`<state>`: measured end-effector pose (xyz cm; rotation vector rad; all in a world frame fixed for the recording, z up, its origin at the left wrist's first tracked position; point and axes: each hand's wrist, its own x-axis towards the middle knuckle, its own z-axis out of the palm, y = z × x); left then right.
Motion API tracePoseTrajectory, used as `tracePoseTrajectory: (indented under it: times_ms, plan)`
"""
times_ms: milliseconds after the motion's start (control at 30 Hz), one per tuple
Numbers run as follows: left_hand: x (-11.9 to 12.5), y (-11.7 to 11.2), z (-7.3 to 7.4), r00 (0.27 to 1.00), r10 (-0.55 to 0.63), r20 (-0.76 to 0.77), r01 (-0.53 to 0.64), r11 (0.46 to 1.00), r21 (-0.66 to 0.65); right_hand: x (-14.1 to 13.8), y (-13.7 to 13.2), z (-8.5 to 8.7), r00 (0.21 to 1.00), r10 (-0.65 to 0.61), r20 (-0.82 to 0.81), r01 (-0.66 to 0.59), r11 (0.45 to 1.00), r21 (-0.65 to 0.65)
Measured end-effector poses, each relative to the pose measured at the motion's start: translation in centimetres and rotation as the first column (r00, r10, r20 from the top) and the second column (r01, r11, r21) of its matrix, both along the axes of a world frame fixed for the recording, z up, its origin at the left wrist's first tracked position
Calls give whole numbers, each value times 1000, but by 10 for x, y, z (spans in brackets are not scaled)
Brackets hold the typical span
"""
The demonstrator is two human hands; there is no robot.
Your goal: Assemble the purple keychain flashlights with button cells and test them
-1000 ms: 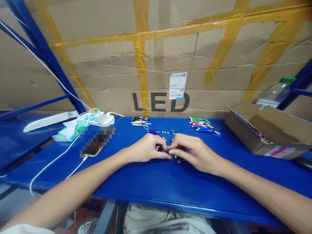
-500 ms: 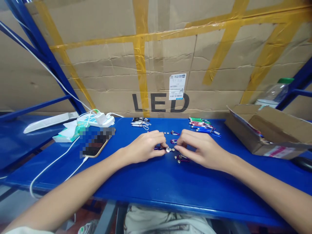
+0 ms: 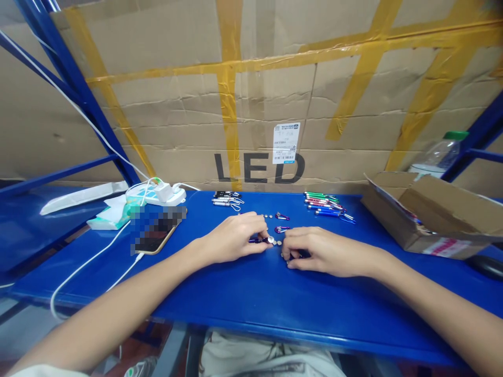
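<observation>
My left hand [image 3: 239,235] is closed on a dark purple keychain flashlight tube [image 3: 255,240], held low over the table with one end toward the right. Beside that end lie small silver button cells [image 3: 279,243]. My right hand [image 3: 314,251] is lowered to the table with its fingers curled together over a group of small metal parts and a purple clip, mostly hidden beneath it. Two purple carabiner clips [image 3: 282,216] with small end pieces lie just behind the hands. More button cells [image 3: 268,216] rest beyond my left fingers.
Green, red and blue keychain flashlights [image 3: 326,204] lie in a row behind my right hand; black and silver ones [image 3: 227,200] are at back left. An open cardboard box [image 3: 416,230] stands right. A phone [image 3: 159,235], tissues [image 3: 106,222] and power strip [image 3: 173,196] are left.
My right hand has moved down and nearer from beside the button cells to the small parts, and its fingers now cover them. My left hand stays in place holding the tube.
</observation>
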<state>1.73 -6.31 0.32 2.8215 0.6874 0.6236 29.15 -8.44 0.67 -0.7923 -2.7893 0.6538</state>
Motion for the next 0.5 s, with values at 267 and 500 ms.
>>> tracePoseTrajectory:
  times_ms: [267,500]
  plan:
    - [-1,1,-3,1000,1,23,-2,1000,20,-6,-6,-1,996,-30,-79,33,999,30]
    - [0,0,-2,1000,4,16,-4,1000,14,-6,-9,0,960,-135,-247,152,987,54]
